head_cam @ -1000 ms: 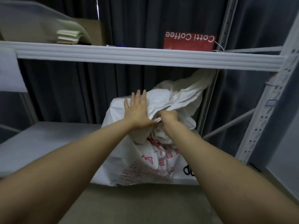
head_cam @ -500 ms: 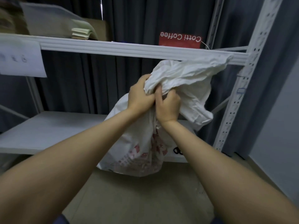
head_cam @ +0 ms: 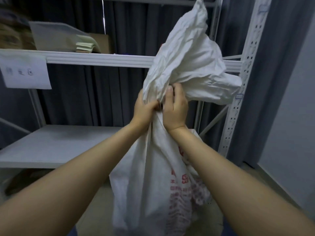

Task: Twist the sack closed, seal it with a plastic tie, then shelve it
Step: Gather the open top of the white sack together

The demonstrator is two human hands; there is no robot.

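Lifted clear of the white metal shelf (head_cam: 51,143), a white woven sack with red print (head_cam: 153,181) hangs before it, left hand (head_cam: 144,110) and right hand (head_cam: 175,111) gripping its gathered neck.

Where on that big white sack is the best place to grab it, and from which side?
Grab the sack at its gathered neck, coming in from both sides, as the left hand and right hand do now. There the cloth narrows into a bunch a hand can close round. Above it the loose top flares wide; below, the body hangs too broad.
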